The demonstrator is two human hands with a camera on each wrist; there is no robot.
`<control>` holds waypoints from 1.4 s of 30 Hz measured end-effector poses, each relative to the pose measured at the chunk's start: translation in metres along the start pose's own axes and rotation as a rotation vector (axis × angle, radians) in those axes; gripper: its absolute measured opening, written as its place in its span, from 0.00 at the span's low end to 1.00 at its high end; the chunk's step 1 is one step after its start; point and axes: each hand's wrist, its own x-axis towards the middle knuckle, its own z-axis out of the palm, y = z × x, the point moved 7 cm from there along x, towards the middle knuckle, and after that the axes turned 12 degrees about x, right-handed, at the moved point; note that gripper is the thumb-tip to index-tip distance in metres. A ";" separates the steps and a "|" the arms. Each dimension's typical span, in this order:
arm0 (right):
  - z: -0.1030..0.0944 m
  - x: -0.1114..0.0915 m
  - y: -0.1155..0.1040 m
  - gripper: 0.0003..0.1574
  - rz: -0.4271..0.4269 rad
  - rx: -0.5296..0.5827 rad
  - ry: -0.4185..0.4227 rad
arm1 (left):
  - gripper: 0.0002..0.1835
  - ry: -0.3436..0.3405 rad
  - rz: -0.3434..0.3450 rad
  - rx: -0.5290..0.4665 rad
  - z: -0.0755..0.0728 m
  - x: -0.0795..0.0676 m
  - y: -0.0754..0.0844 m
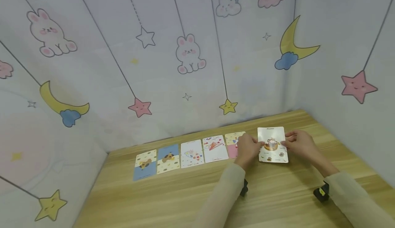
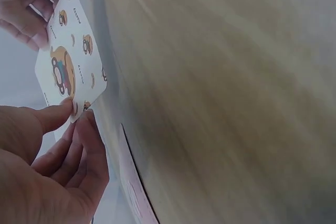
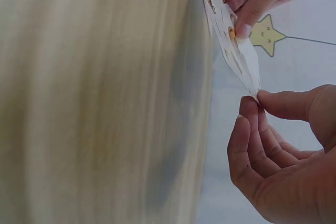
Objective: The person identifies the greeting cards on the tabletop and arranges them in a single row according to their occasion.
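Observation:
A white card (image 1: 273,152) with a monkey picture and small repeated prints is held up over the right part of the wooden table, its printed face toward the head camera. My left hand (image 1: 248,149) pinches its left edge between thumb and fingers. On the opposite edge, my right hand (image 1: 300,145) pinches it the same way. In the left wrist view the monkey card (image 2: 79,51) stands tilted above the tabletop. The right wrist view shows the card (image 3: 231,40) almost edge-on. Partly behind my left hand lies a yellow-and-pink card (image 1: 233,142).
Left of the hands, a row of flat cards runs along the back of the table (image 1: 172,200): a yellow-and-blue card (image 1: 145,165), a blue-and-yellow card (image 1: 168,158), a white floral card (image 1: 192,154) and a paper-plane card (image 1: 215,148). A patterned cloth wall (image 1: 172,84) stands behind.

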 end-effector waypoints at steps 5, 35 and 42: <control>0.009 0.018 -0.003 0.18 -0.061 -0.041 0.043 | 0.25 0.027 -0.011 0.048 -0.006 0.007 -0.004; 0.056 0.068 -0.004 0.09 -0.072 -0.156 -0.005 | 0.04 0.036 -0.049 0.245 -0.011 0.021 -0.022; 0.058 0.070 -0.012 0.10 -0.046 -0.249 -0.020 | 0.06 0.101 -0.031 0.312 -0.016 0.021 -0.020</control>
